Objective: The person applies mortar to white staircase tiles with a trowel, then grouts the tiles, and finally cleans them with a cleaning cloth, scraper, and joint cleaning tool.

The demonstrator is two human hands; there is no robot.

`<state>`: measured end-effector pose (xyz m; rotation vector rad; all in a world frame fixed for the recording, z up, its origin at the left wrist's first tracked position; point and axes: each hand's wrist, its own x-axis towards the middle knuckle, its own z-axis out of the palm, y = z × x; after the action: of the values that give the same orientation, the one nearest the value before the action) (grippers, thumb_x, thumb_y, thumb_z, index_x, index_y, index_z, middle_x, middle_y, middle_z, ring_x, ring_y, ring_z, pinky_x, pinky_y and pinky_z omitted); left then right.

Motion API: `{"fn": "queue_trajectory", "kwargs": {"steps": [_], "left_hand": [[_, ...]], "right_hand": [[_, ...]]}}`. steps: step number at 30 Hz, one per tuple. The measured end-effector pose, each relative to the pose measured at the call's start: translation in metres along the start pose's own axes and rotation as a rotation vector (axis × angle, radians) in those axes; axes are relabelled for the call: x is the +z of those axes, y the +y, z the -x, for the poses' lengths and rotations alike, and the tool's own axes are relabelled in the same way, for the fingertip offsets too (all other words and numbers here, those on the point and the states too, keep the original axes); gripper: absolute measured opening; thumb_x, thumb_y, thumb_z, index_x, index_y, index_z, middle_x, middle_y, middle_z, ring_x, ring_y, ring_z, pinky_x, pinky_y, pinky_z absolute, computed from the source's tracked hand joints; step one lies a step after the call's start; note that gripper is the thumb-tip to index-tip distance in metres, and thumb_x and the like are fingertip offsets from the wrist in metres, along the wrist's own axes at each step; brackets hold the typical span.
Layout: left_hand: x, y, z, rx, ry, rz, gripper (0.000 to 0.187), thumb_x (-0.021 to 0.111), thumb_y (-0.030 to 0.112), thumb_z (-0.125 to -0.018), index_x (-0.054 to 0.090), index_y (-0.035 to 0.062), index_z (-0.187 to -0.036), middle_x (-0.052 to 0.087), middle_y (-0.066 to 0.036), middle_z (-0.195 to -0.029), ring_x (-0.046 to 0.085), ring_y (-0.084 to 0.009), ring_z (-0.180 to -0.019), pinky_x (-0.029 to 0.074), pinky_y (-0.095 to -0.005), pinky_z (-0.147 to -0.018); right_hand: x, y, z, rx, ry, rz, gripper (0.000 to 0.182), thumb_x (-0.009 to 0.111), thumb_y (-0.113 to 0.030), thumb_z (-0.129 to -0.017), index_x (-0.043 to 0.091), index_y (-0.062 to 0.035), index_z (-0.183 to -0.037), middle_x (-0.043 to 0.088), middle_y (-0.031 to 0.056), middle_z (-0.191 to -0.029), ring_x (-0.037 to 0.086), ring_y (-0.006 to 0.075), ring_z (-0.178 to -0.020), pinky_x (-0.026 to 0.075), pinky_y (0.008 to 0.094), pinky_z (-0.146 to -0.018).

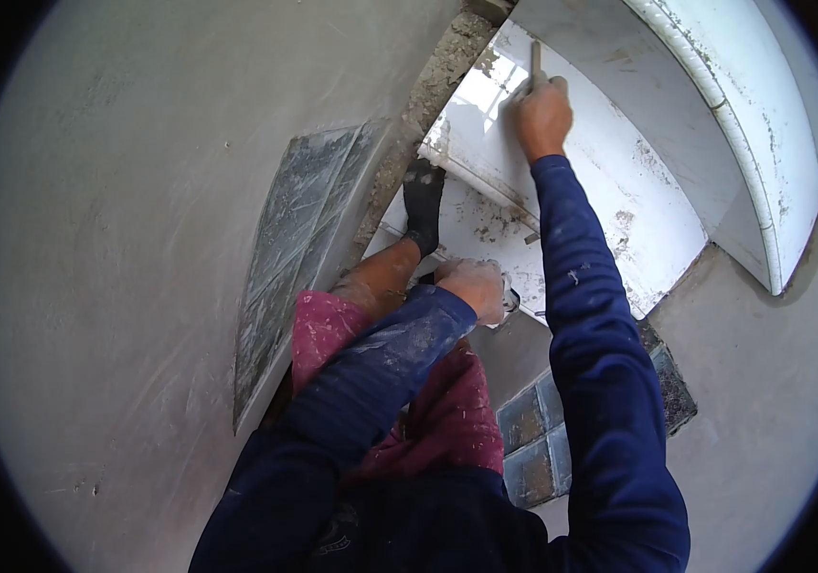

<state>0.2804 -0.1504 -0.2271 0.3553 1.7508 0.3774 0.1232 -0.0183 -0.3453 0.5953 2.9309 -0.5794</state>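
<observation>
My right hand [542, 119] is closed around a narrow tan stick [537, 59] and reaches out over a glossy white tile step [600, 143]. The stick points away from me along the tile; its lower part is hidden in the fingers. Closer to my body, my left hand [473, 285] is closed in a fist in front of my knee. Something dark and pale pokes out at its right side, too hidden to name. Grey smears and crumbs of dried mortar [495, 220] lie on the lower white tile [471, 205].
A curved white panel with a ribbed edge [714, 91] rises at the right. On the left stands a grey plastered wall [141, 239] with a glass-like inset [299, 229]. My foot in a black sock [423, 205] rests on the lower step. Glass blocks [531, 439] sit below right.
</observation>
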Motion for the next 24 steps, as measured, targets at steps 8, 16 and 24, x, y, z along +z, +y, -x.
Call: {"fn": "queue_trajectory", "kwargs": {"steps": [8, 16, 24], "left_hand": [[0.008, 0.017, -0.008, 0.041, -0.192, -0.138, 0.047, 0.064, 0.027, -0.081, 0.066, 0.0048, -0.123, 0.069, -0.015, -0.119, 0.066, -0.0323, -0.113, 0.053, -0.0447, -0.093], [0.02, 0.011, -0.005, -0.009, -0.247, -0.197, 0.045, 0.065, 0.019, -0.074, 0.068, -0.0027, -0.113, 0.067, -0.022, -0.122, 0.065, -0.0324, -0.115, 0.052, -0.0436, -0.095], [0.032, 0.004, -0.005, 0.048, -0.122, -0.054, 0.04, 0.065, 0.016, -0.073, 0.07, -0.0021, -0.107, 0.071, -0.023, -0.11, 0.069, -0.0343, -0.107, 0.054, -0.0427, -0.089]], "right_hand": [[0.003, -0.019, 0.052, -0.157, 0.148, -0.343, 0.018, 0.056, -0.01, -0.085, 0.07, 0.0005, -0.091, 0.061, 0.0229, -0.079, 0.064, 0.0393, -0.076, 0.052, 0.0511, -0.072], [0.051, -0.051, 0.115, -0.355, -0.219, -0.32, 0.017, 0.062, -0.008, -0.084, 0.071, -0.0002, -0.096, 0.062, 0.0215, -0.082, 0.062, 0.0399, -0.072, 0.051, 0.0485, -0.071], [-0.032, 0.061, 0.127, -0.669, -0.207, -0.07, 0.029, 0.062, -0.008, -0.081, 0.071, -0.0057, -0.108, 0.056, 0.0092, -0.087, 0.058, 0.0283, -0.088, 0.048, 0.0407, -0.075]]}}
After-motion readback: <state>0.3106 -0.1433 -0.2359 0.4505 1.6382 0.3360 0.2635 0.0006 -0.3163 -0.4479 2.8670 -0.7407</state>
